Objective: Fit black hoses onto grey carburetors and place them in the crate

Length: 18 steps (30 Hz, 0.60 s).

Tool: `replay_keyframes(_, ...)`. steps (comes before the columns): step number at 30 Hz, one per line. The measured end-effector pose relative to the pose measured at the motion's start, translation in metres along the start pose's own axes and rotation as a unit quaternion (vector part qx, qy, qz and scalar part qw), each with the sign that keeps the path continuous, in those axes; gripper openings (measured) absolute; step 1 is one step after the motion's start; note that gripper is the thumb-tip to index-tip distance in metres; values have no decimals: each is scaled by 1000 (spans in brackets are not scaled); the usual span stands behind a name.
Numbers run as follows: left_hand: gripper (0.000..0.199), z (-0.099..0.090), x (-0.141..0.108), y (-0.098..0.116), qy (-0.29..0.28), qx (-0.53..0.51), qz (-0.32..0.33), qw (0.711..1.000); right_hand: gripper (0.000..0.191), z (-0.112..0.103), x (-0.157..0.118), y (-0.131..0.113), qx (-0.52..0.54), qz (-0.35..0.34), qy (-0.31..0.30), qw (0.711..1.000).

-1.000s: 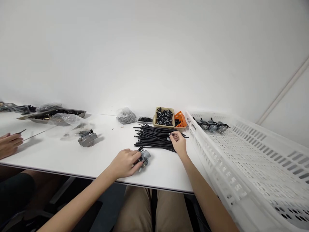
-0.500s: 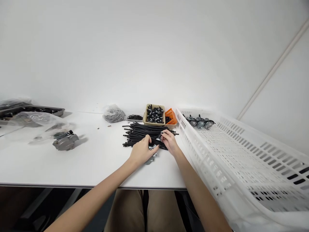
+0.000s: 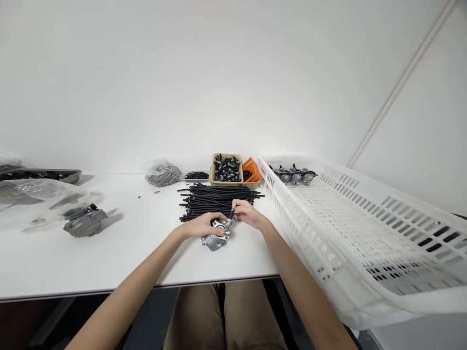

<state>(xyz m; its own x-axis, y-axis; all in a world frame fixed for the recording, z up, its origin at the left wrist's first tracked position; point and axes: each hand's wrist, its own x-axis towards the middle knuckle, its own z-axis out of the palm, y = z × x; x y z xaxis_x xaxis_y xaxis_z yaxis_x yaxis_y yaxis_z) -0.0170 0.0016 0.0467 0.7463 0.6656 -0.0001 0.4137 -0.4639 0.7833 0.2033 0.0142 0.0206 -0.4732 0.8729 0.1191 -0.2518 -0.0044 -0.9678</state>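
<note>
The left hand [image 3: 206,225] is closing its grip around a metal carburetor [image 3: 216,240] at the counter's [image 3: 146,253] near side. The right hand [image 3: 248,213] is pinching a small black-topped part [image 3: 231,214] at its top. Just beyond, black tubes [image 3: 215,198] are lying before a tan bin [image 3: 226,183]; a white crate [image 3: 328,218] is standing to the right.
</note>
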Motion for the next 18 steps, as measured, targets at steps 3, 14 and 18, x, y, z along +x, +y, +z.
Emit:
replay_keyframes(3,44,0,3,-1,14,-4,17,1000,16,-1,0,0,5,-2,-1,1000)
replay_keyframes(14,48,19,13,-19,261,68,85,959,18,10,2,-3,33,-80,92,992)
replay_keyframes(18,51,22,11,-19,258,77,110,957,25,12,1,-2,36,-69,73,994)
